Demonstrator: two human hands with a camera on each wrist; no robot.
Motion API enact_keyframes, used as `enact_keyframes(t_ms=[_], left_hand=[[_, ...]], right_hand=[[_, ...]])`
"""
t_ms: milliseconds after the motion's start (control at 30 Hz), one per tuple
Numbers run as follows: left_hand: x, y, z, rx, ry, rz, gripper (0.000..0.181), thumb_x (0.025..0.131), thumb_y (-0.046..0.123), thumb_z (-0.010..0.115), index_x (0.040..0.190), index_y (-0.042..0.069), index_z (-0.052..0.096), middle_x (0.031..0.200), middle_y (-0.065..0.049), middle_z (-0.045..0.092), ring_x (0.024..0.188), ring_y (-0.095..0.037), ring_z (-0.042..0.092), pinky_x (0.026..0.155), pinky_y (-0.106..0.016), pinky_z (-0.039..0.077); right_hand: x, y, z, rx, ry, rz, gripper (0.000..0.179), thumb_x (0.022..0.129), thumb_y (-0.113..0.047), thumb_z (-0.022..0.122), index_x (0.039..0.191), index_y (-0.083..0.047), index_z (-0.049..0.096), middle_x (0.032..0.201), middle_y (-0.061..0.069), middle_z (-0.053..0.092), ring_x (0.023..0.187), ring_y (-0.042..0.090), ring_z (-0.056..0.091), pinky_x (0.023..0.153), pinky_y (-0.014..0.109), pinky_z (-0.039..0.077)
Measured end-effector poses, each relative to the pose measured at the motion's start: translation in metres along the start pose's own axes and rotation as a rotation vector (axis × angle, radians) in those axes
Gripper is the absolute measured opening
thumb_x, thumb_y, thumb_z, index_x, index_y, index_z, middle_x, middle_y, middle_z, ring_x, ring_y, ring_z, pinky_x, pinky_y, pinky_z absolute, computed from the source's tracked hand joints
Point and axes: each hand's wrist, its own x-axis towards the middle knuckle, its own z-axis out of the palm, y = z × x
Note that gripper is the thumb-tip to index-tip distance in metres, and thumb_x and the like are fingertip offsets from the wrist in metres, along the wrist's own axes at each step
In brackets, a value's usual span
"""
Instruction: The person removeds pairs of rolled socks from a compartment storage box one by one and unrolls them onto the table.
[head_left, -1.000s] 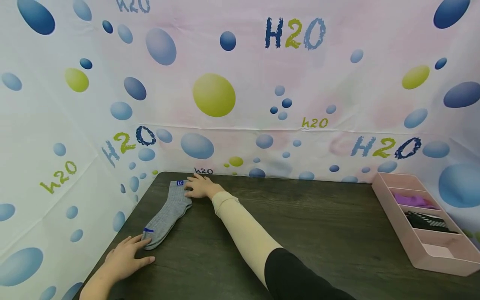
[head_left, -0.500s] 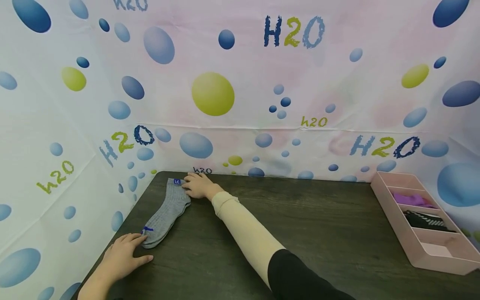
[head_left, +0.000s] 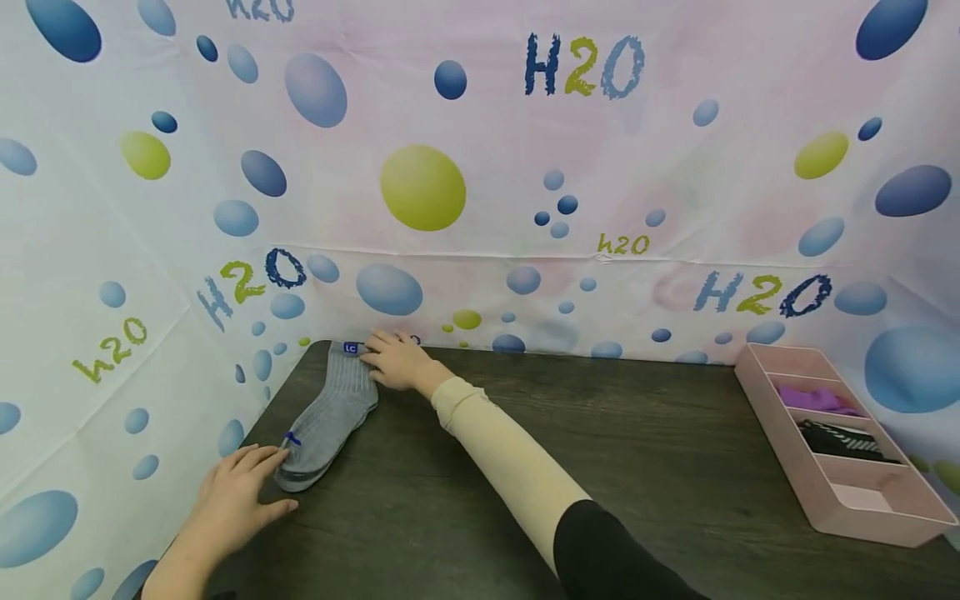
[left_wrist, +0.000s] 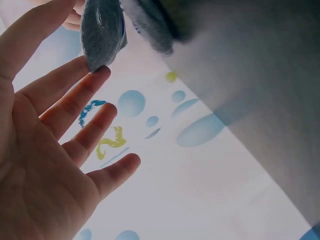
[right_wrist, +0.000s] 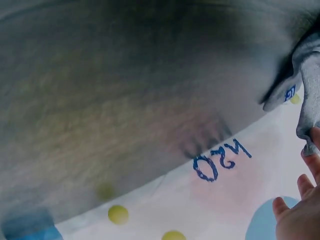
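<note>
A grey ribbed sock (head_left: 322,417) with a blue LC tag at its cuff lies at the left end of the dark table. A second grey sock (left_wrist: 150,27) shows under it in the left wrist view. My left hand (head_left: 228,500) has the toe tip of the upper sock (left_wrist: 102,37) between its fingertips, thumb held apart. At the far end my right hand (head_left: 399,362) pinches the cuff corner; the raised cuff edge (right_wrist: 310,100) hangs from its fingertips in the right wrist view. The lower sock's tagged cuff (right_wrist: 281,95) stays near the table.
A pink divided box (head_left: 787,475) stands at the table's right side. Its compartments hold a purple folded item (head_left: 813,400) and a black-and-white one (head_left: 847,440); the front one shows its bare bottom. A printed cloth backdrop (head_left: 495,150) rises behind and left of the dark table (head_left: 585,433).
The upper sock has shifted slightly away and lifted, and more of the lower one shows at the toe. Both hands have moved a little away from the body with it.
</note>
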Motion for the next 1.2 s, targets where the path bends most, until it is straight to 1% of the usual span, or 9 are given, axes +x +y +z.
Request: enact_keyframes(t_ms=[133, 267, 433, 600, 800, 900, 1000, 1100, 1200], left_hand=[[0.0, 0.005, -0.007, 0.003, 0.074, 0.035, 0.072, 0.064, 0.033, 0.088, 0.124, 0.002, 0.064, 0.123, -0.018, 0.062, 0.12, -0.044, 0.047, 0.09, -0.067, 0.038], [0.0, 0.01, -0.012, 0.006, 0.093, 0.051, 0.073, 0.064, 0.032, 0.088, 0.125, 0.002, 0.063, 0.124, -0.017, 0.061, 0.121, -0.042, 0.045, 0.091, -0.065, 0.037], [0.001, 0.018, -0.017, 0.021, 0.115, 0.08, 0.073, 0.063, 0.034, 0.089, 0.124, 0.003, 0.065, 0.122, -0.015, 0.063, 0.12, -0.041, 0.048, 0.091, -0.063, 0.039], [0.003, 0.029, -0.016, 0.007, 0.065, 0.101, 0.072, 0.064, 0.035, 0.088, 0.125, 0.004, 0.065, 0.123, -0.015, 0.063, 0.119, -0.042, 0.05, 0.092, -0.064, 0.04], [0.005, 0.041, -0.012, -0.014, -0.015, 0.104, 0.068, 0.067, 0.037, 0.086, 0.124, 0.005, 0.065, 0.124, -0.012, 0.063, 0.119, -0.041, 0.052, 0.094, -0.066, 0.04], [0.006, 0.048, -0.009, -0.025, -0.047, 0.109, 0.066, 0.069, 0.038, 0.085, 0.124, 0.007, 0.066, 0.124, -0.011, 0.064, 0.119, -0.04, 0.053, 0.093, -0.067, 0.04], [0.007, 0.054, -0.006, -0.046, -0.08, 0.123, 0.063, 0.071, 0.04, 0.083, 0.123, 0.008, 0.067, 0.123, -0.009, 0.064, 0.116, -0.037, 0.056, 0.093, -0.065, 0.042], [0.009, 0.06, -0.003, -0.073, -0.128, 0.131, 0.061, 0.073, 0.041, 0.081, 0.123, 0.009, 0.067, 0.123, -0.008, 0.064, 0.115, -0.035, 0.057, 0.093, -0.062, 0.043], [0.009, 0.065, 0.0, -0.098, -0.187, 0.121, 0.061, 0.074, 0.042, 0.081, 0.124, 0.008, 0.067, 0.124, -0.008, 0.063, 0.115, -0.034, 0.056, 0.093, -0.063, 0.043]], right_hand=[[-0.003, 0.005, -0.008, -0.001, 0.027, -0.01, 0.049, 0.103, -0.047, 0.038, 0.15, -0.034, 0.036, 0.159, -0.007, 0.03, 0.153, 0.016, 0.014, 0.121, 0.043, 0.022], [-0.008, 0.011, -0.014, 0.002, 0.053, -0.023, 0.049, 0.103, -0.047, 0.04, 0.15, -0.033, 0.037, 0.159, -0.005, 0.031, 0.152, 0.017, 0.014, 0.12, 0.043, 0.023], [-0.018, 0.022, -0.019, -0.007, 0.071, -0.035, 0.05, 0.102, -0.047, 0.041, 0.149, -0.031, 0.039, 0.159, -0.004, 0.032, 0.153, 0.018, 0.014, 0.121, 0.042, 0.02], [-0.033, 0.033, -0.023, -0.027, 0.104, -0.066, 0.049, 0.102, -0.047, 0.042, 0.148, -0.029, 0.042, 0.158, -0.002, 0.034, 0.152, 0.019, 0.016, 0.121, 0.045, 0.021], [-0.053, 0.045, -0.02, -0.038, 0.149, -0.108, 0.048, 0.101, -0.045, 0.047, 0.145, -0.027, 0.048, 0.156, 0.0, 0.038, 0.151, 0.022, 0.019, 0.119, 0.046, 0.024], [-0.062, 0.05, -0.016, -0.026, 0.14, -0.113, 0.047, 0.1, -0.045, 0.048, 0.144, -0.026, 0.049, 0.155, 0.001, 0.039, 0.151, 0.023, 0.02, 0.119, 0.047, 0.024], [-0.07, 0.055, -0.01, -0.011, 0.111, -0.113, 0.047, 0.1, -0.045, 0.048, 0.143, -0.026, 0.05, 0.155, 0.001, 0.039, 0.152, 0.024, 0.019, 0.12, 0.048, 0.021], [-0.076, 0.058, -0.003, 0.0, 0.076, -0.114, 0.046, 0.101, -0.045, 0.047, 0.143, -0.027, 0.05, 0.155, 0.0, 0.04, 0.152, 0.024, 0.018, 0.121, 0.049, 0.019], [-0.08, 0.058, 0.001, 0.017, 0.053, -0.114, 0.046, 0.1, -0.046, 0.047, 0.142, -0.027, 0.052, 0.154, -0.001, 0.041, 0.151, 0.024, 0.02, 0.121, 0.049, 0.019]])
